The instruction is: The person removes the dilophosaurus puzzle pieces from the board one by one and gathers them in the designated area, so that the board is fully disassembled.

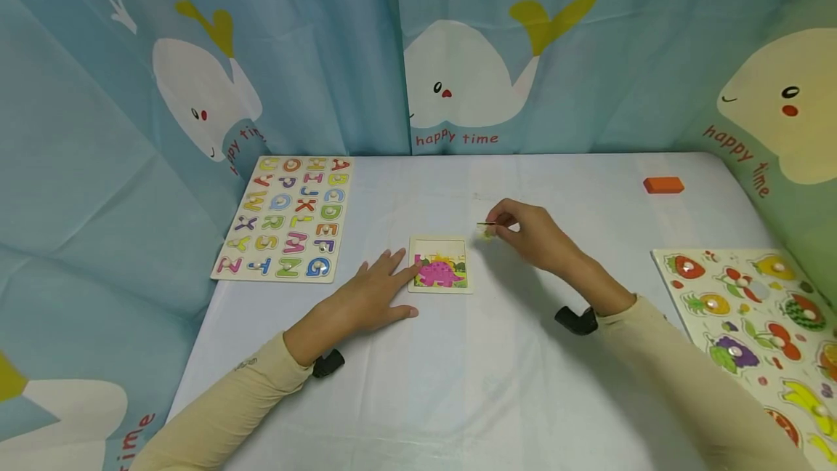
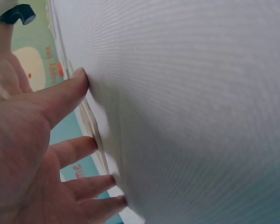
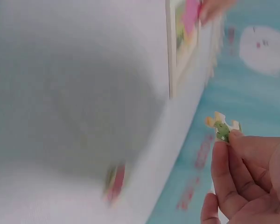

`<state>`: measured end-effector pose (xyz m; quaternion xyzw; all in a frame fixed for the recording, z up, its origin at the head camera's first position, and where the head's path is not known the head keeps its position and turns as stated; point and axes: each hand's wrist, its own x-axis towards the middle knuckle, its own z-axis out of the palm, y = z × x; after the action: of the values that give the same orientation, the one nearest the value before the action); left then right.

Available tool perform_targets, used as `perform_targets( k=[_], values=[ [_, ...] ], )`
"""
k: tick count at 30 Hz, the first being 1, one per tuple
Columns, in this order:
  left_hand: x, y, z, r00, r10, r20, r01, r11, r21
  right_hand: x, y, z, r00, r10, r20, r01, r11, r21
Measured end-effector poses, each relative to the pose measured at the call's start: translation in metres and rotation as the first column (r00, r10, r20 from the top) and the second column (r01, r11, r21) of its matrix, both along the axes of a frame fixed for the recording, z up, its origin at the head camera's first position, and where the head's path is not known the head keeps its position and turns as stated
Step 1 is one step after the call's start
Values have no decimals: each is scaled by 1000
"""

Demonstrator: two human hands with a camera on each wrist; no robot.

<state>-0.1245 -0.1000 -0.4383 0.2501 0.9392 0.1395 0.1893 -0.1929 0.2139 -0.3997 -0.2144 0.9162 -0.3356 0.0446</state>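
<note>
A small framed jigsaw puzzle with a pink dinosaur lies mid-table; the upper part of its tray shows bare wood. My left hand rests with fingers spread, the index fingertip on the puzzle's left side. In the left wrist view the fingers are nearly straight. Right of the puzzle, my right hand pinches a jigsaw piece between thumb and fingers, raised above the table. The piece is yellow and green with knobbed edges. Below it a blurred coloured piece lies on the cloth.
An alphabet board lies at the left, a fruit peg board at the right edge. An orange block sits at the back right. Blue whale-print curtains hang around the white-covered table.
</note>
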Motion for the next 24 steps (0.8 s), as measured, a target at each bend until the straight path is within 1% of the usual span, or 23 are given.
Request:
perform_targets(
  k=[4,6,8,10,12,15,18,21,24],
  values=[
    [0,0,0,1000,1,-7,-1,1000,6,-2,37,11,996,-84,-21,84,996,27],
    [0,0,0,1000,1,-9,-1,1000,7,-2,57,14,992,-116,-46,118,992,49],
    [0,0,0,1000,1,-8,-1,1000,10,-3,78,16,988,-149,-33,151,986,74],
    [0,0,1,1000,1,-6,-1,1000,12,-5,100,15,984,-177,13,174,979,103],
    [1,0,1,1000,2,-4,-2,1000,11,-8,122,12,977,-196,82,184,973,141],
    [1,0,1,1000,1,-5,-1,1000,6,-12,150,6,960,-201,194,161,966,201],
    [0,0,1,1000,-2,-9,2,1000,0,-13,169,1,940,-201,276,130,958,257],
    [0,0,0,1000,-3,-10,3,1000,-8,-13,179,-3,922,-219,321,123,948,294],
    [-1,0,0,1000,-4,-8,4,1000,-12,-13,183,-7,916,-236,324,132,941,311]
  ],
)
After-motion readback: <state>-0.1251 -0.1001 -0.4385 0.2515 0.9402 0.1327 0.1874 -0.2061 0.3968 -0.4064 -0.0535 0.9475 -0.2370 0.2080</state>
